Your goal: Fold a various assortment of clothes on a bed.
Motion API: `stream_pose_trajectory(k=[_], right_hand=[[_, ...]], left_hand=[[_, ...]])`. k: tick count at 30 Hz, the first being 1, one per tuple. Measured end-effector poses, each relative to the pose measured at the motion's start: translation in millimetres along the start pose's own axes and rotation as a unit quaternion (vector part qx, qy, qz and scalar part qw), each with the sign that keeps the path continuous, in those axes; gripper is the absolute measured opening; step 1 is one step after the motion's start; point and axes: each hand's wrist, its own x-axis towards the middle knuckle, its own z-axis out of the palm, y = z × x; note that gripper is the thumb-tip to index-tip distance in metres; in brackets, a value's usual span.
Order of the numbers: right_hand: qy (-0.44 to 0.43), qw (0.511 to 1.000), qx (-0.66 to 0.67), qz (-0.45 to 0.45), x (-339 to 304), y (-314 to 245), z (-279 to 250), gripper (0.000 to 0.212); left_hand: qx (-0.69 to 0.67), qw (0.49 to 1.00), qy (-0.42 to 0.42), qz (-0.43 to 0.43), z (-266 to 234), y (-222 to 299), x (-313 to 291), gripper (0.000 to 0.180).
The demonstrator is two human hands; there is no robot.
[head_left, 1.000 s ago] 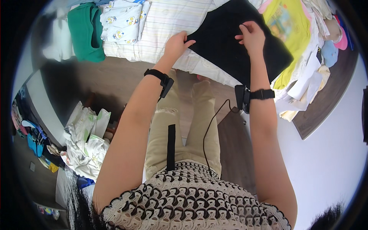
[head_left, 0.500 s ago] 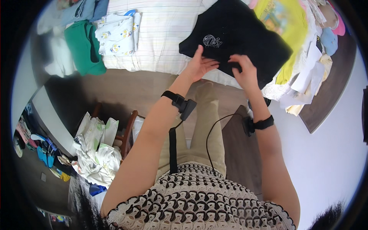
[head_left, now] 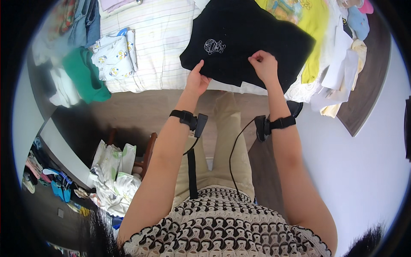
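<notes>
A black shirt (head_left: 239, 36) with a small white line-drawn cartoon figure lies spread on the bed. At its near left edge is my left hand (head_left: 198, 82), thumb on top of the cloth and fingers partly hidden beneath the hem. My right hand (head_left: 265, 66) is over the shirt's near middle, thumb and forefinger pinched together. Whether cloth or something tiny is between those fingertips does not show. Both wrists wear black straps with small devices, and a cable runs from the right one.
The bed has a striped white sheet (head_left: 165, 51). To the left lie a folded printed garment (head_left: 112, 58), a green garment (head_left: 81, 73) and jeans (head_left: 83, 21). On the right are a yellow garment (head_left: 314, 51) and piled clothes. A wooden chair (head_left: 150, 147) holds white cloth.
My left hand has gone from an open palm to the shirt's hem. My right hand has risen slightly, its fingers now pinched. The view has shifted, and the shirt sits farther left in it.
</notes>
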Motion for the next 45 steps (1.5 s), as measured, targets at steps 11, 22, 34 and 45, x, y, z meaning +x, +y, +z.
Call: stream_pose_trajectory(k=[11, 22, 34, 45], right_hand=[[0.074, 0.992, -0.051, -0.092, 3, -5, 1, 0.014], [0.091, 0.993, 0.029, 0.072, -17, 2, 3, 0.028], [0.071, 0.983, 0.116, 0.122, -22, 16, 33, 0.024], [-0.034, 0.989, 0.081, 0.117, -40, 30, 46, 0.022]], left_hand=[[-0.005, 1.000, -0.016, 0.011, -6, 5, 2, 0.027], [0.026, 0.996, -0.047, 0.075, -23, 11, 8, 0.021], [0.066, 0.990, -0.087, 0.092, -22, 20, 5, 0.020], [0.157, 0.978, -0.044, 0.129, -45, 48, -9, 0.003]])
